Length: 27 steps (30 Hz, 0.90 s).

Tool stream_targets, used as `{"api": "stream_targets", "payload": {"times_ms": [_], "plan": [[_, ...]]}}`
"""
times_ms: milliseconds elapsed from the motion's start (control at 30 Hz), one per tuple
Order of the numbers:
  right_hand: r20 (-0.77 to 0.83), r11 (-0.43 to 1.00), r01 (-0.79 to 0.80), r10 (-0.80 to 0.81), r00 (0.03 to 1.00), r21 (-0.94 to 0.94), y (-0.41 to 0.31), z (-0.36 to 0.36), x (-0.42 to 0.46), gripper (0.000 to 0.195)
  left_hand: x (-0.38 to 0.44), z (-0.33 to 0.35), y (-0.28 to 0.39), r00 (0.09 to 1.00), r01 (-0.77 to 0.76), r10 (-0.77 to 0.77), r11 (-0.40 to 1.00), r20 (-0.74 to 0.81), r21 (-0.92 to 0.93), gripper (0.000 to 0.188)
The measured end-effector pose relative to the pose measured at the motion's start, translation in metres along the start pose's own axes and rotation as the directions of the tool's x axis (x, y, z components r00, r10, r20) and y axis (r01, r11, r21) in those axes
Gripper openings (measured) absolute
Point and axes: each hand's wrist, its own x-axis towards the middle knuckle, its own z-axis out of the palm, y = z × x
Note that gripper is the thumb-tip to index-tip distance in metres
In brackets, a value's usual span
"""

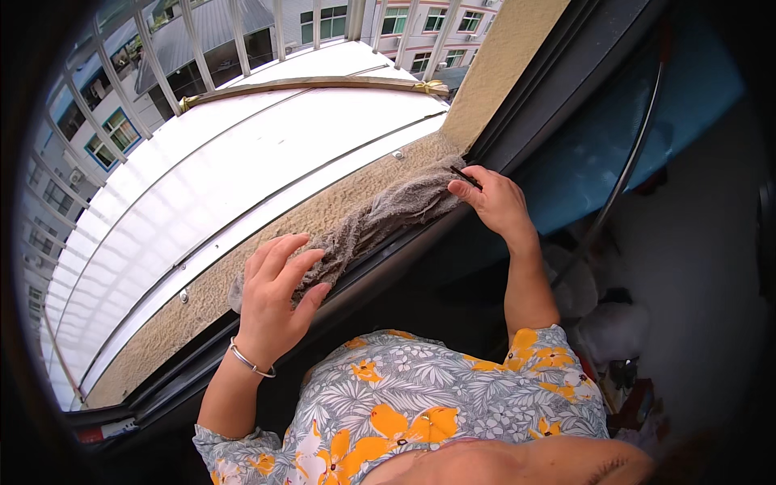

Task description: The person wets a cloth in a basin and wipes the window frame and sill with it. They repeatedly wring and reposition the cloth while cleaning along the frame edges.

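Note:
A grey terry cloth, bunched and twisted lengthwise, lies along the window sill by the dark window track. My left hand, a silver bangle on its wrist, is over the cloth's left end. Its fingers are curved and spread apart; whether they touch the cloth is hard to tell. At the cloth's other end, my right hand pinches a thin black stick between thumb and forefinger. The stick's tip points at the cloth, close to the corner of the window frame.
Beyond the rough beige sill is a white panel ledge, bounded by metal bars. A wooden strip is tied across it. The dark window frame rises at right, near a curved metal rod and plastic bags.

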Motion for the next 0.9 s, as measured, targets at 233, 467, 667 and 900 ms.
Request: {"api": "stream_targets", "payload": {"times_ms": [233, 467, 667, 900], "plan": [[0.063, 0.987, 0.106, -0.099, 0.993, -0.120, -0.004, -0.014, 0.017, 0.028, 0.023, 0.085, 0.012, 1.000, -0.015, 0.014, 0.999, 0.017, 0.034, 0.067], [0.356, 0.799, 0.222, -0.011, 0.934, -0.559, 0.026, 0.016, 0.052, 0.019, 0.030, 0.114, 0.021, 0.987, -0.161, 0.150, 0.952, 0.063, 0.260, 0.057], [0.411, 0.786, 0.299, -0.063, 0.909, -0.541, 0.004, -0.013, 0.068, 0.029, 0.029, 0.117, 0.014, 0.994, -0.108, 0.096, 0.951, 0.054, 0.291, 0.054], [0.447, 0.570, 0.376, -0.017, 0.894, -0.731, 0.009, 0.010, 0.077, 0.017, 0.026, 0.117, 0.012, 0.997, -0.077, 0.078, 0.975, 0.005, 0.210, 0.056]]}}
